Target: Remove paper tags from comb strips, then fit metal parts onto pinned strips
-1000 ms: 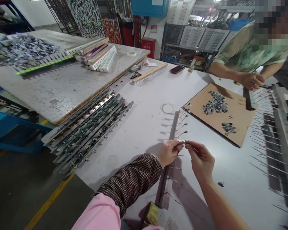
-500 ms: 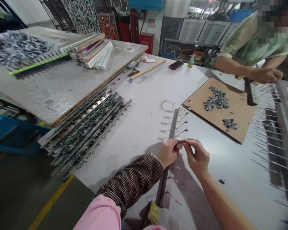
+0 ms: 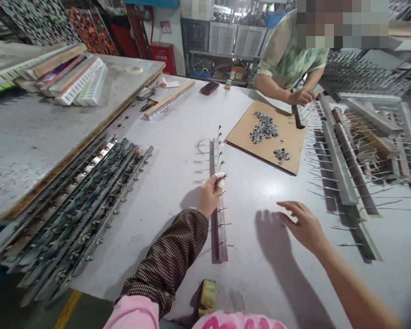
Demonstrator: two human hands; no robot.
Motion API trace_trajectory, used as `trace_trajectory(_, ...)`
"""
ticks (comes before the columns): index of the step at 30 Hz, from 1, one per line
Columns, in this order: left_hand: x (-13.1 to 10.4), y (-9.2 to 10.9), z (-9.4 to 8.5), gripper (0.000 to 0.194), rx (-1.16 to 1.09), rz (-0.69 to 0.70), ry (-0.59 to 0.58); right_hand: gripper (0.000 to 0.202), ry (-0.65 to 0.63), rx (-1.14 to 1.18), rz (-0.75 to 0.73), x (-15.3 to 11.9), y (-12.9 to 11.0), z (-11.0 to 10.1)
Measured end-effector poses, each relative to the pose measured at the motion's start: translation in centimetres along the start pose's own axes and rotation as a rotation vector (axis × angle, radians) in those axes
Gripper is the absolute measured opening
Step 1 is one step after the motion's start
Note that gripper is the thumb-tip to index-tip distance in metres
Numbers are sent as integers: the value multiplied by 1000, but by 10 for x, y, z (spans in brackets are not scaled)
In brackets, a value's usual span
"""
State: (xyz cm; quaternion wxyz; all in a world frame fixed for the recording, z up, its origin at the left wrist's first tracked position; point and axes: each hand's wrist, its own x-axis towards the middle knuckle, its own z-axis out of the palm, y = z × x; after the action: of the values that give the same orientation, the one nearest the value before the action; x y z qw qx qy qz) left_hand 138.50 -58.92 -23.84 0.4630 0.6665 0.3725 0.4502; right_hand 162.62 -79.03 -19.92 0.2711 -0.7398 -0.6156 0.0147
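A long narrow bar [image 3: 222, 250] lies on the white table, with thin wire pins sticking out along its right side. The far pins carry small dark pieces at their tips; the near ones have reddish tips. At the bar's middle my left hand [image 3: 210, 195] is closed on a small white cloth [image 3: 220, 182], beside a pin whose dark tip shows just past the cloth. Whether the fingers also grip that pin is hidden. My right hand [image 3: 304, 228] hovers over the table to the right, fingers apart and holding nothing.
Small dark pieces [image 3: 264, 129] lie heaped on a brown board [image 3: 287, 164]. A co-worker's hands [image 3: 303, 96] work behind it. Pinned bars [image 3: 342, 169] are stacked at right, metal strips [image 3: 89, 196] at left. A yellow block [image 3: 207, 294] sits near me; a phone [image 3: 209, 88] lies farther back.
My right hand has left the pin beside my left hand and moved right, its fingers opening. My left hand stays at the bar with the white cloth. The view has swung right.
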Motion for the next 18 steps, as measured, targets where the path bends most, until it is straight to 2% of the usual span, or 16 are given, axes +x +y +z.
trace_trajectory(3, -7, 3, -5, 27, -11, 12, 79, 29, -177, -180, -15, -32, 23, -9)
trace_trajectory(5, -18, 8, -10, 27, 5, 30, 133, 32, -235, -224, -23, -41, 29, -8)
trace_trajectory(7, -30, 14, -14, 25, -6, 40, 108, 33, -258, -204, -28, -40, 29, -5)
trace_trajectory(9, -39, 18, -15, 27, -28, 42, 9, 30, -241, -127, 3, -31, 25, -1)
trace_trajectory(13, -46, 19, -11, 32, -39, 54, -138, 21, -123, 260, 130, 1, -9, 10)
trace_trajectory(18, -45, 12, -11, 28, 13, 112, -156, 17, 64, 673, 129, 48, -82, 43)
